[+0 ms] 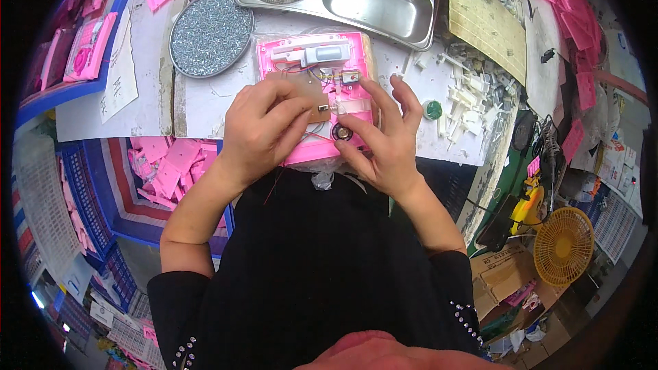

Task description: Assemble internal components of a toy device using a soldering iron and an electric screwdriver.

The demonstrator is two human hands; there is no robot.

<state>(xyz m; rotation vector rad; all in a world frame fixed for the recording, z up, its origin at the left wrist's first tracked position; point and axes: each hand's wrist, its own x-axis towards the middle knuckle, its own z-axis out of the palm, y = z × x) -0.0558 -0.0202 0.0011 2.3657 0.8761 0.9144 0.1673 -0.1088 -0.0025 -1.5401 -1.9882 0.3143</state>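
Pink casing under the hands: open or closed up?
Open: the pink casing has no cover, so its brown circuit board, small motor and wires show.

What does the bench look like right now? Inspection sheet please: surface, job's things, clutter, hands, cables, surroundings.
Surface: white worktop, worn and marked.
Job's things: open pink plastic case with a brown circuit board, a small motor, a white part and a round speaker inside.
Clutter: round dish of screws, steel compartment tray with more screws, white plastic bits, green disc.
Hands: left hand on the circuit board; right hand on the case by the speaker.
Cables: thin wires inside the case; dark cable at the right.
Surroundings: blue crates of pink parts, yellow fan, cardboard box.
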